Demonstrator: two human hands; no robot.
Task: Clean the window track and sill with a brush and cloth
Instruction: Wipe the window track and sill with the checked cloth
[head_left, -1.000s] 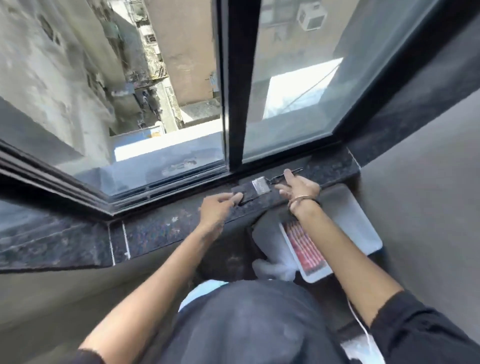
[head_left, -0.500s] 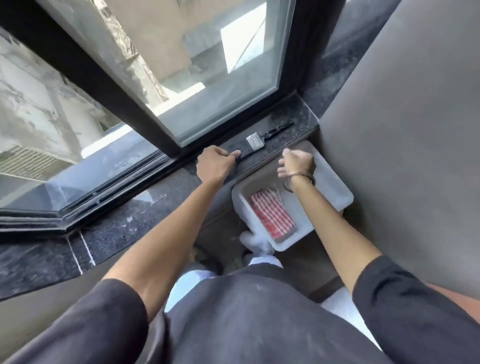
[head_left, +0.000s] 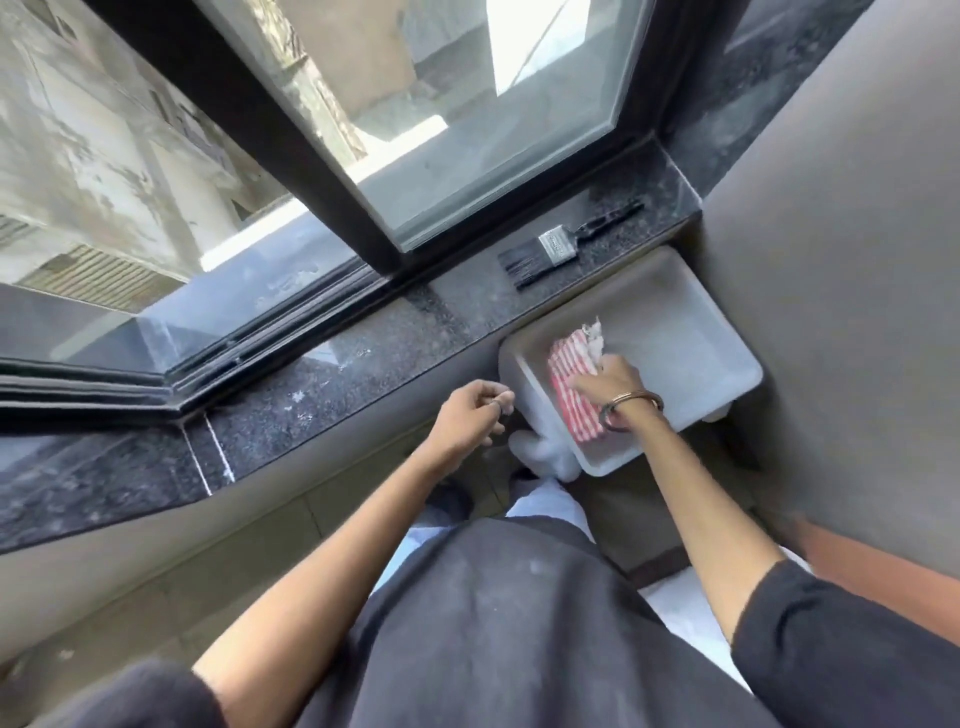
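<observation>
Head view: looking down at a window corner, hands low at centre.
Window (head_left: 493, 140): largest thing in frame, from 9 to 1 o'clock; dark frame, glass shut on the right, track (head_left: 249, 338) of dark rails running from 9 o'clock toward centre.
Sill (head_left: 395, 332): speckled black granite below the track, from 8 o'clock up to 2 o'clock; pale specks and dust near centre, so not yet wiped.
Tray (head_left: 691, 338): white plastic, at 3 o'clock, just below the sill edge.
Cloth (head_left: 569, 384): red-and-white striped, lying in the tray, one end crumpled and whitish.
Brush (head_left: 569, 243): flat, black-bristled, metal ferrule, lying loose on the sill at 1 o'clock, touched by neither hand.
Right hand (head_left: 605, 382): bangle at wrist, fingers down on the cloth; closed grip or mere touch cannot be told.
Left hand (head_left: 475, 410): loosely curled by the sill's front edge, just left of the tray, holding nothing visible.
Change: a second back, both hands at the brush on the sill; now brush set down, right hand dropped into the tray, left drawn off the sill.
Meaning: brushing probably over for now; wiping with the cloth likely next.
</observation>
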